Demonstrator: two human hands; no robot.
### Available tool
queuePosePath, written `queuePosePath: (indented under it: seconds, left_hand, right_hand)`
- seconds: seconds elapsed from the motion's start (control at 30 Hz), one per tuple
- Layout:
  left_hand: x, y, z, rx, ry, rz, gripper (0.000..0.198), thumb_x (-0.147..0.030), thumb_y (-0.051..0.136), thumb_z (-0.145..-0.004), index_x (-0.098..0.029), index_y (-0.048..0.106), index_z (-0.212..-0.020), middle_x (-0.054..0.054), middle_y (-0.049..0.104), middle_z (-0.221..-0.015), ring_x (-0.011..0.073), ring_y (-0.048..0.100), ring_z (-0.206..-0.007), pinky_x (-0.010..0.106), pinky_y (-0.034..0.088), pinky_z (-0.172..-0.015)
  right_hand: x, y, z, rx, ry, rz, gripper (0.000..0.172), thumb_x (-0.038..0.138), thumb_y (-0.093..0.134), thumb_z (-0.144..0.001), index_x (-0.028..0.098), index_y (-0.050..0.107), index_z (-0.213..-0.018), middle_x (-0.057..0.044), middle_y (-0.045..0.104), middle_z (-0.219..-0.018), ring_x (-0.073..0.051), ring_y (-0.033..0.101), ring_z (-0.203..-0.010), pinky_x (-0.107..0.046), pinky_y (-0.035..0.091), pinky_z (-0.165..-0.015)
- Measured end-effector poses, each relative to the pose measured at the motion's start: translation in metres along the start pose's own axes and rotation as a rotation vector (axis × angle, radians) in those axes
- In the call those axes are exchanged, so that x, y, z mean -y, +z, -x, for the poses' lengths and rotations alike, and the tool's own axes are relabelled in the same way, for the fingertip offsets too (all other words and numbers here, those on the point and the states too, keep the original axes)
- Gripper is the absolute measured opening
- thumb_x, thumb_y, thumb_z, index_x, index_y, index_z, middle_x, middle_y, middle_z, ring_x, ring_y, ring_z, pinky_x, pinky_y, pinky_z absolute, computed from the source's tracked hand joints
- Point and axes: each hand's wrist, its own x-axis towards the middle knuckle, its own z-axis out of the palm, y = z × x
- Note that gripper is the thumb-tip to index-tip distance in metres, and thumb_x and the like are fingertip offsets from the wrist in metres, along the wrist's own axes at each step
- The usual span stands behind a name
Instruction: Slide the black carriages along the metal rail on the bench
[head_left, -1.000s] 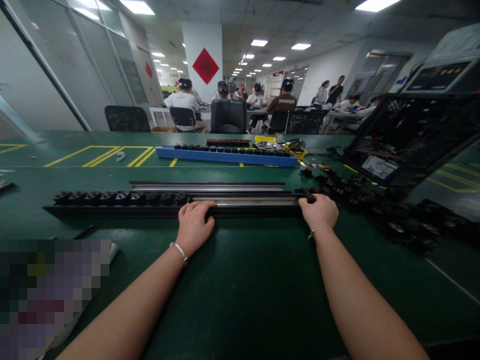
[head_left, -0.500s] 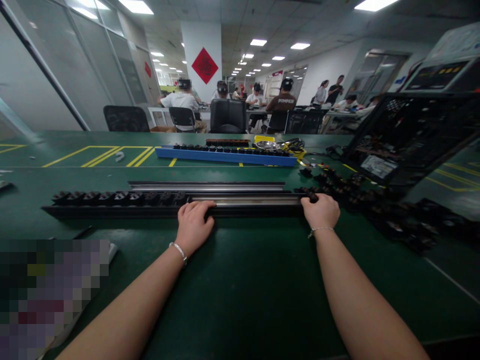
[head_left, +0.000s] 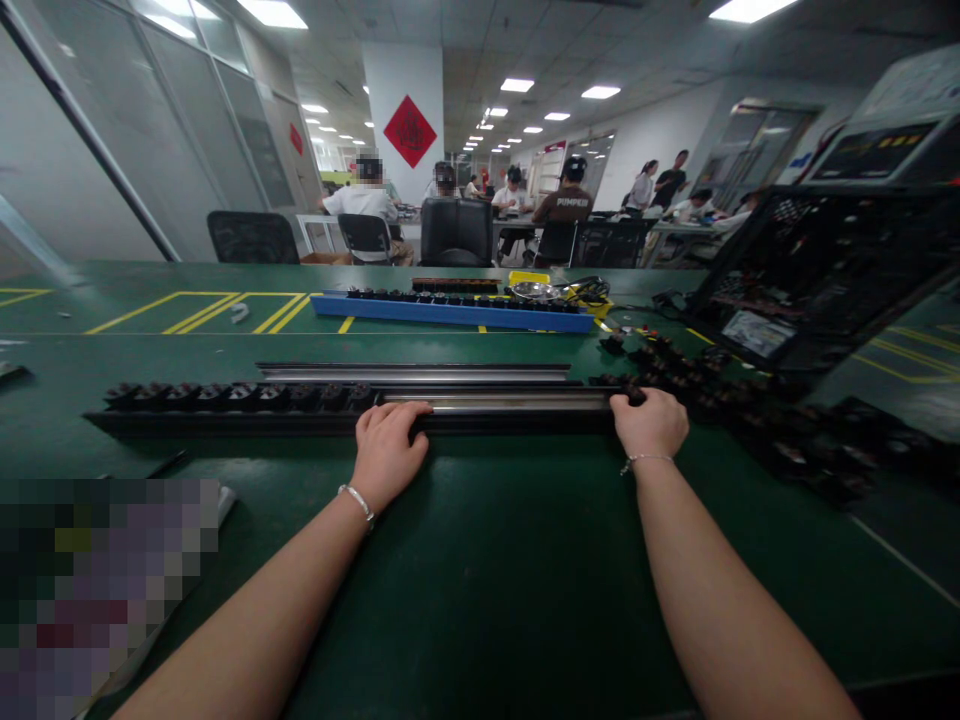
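A long black rail lies across the table in front of me, with a bare metal strip along its right half. Several black blocks sit in a row on its left part. My left hand grips the rail just right of that row, fingers bent over the top and thumb on the near side. At the rail's right end, my right hand is closed on a small dark block, partly hidden by the fingers. A second metal rail lies just behind.
Loose black blocks are heaped at the right. Farther back are a blue rail with blocks, a metal dish and a black open case. A pixelated package lies at the lower left. People sit beyond the table.
My right hand has shifted slightly to the right with the dark block in its fingers. The left hand and the rail have stayed put.
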Motion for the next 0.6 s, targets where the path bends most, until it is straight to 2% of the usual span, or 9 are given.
queuePosePath:
  seconds: [0.6]
  left_hand:
    - [-0.0002, -0.0003, 0.0003, -0.008, -0.006, 0.000, 0.035, -0.020, 0.049, -0.075, -0.029, 0.058, -0.108, -0.001, 0.066, -0.108, 0.0217, 0.051, -0.109, 0.044, 0.027, -0.102]
  right_hand:
    - [-0.0102, 0.0031, -0.0066, -0.015, 0.021, -0.018, 0.034, 0.033, 0.050, -0.066, 0.010, 0.069, -0.084, -0.015, 0.063, -0.086, -0.027, 0.053, -0.083, -0.039, 0.041, -0.078]
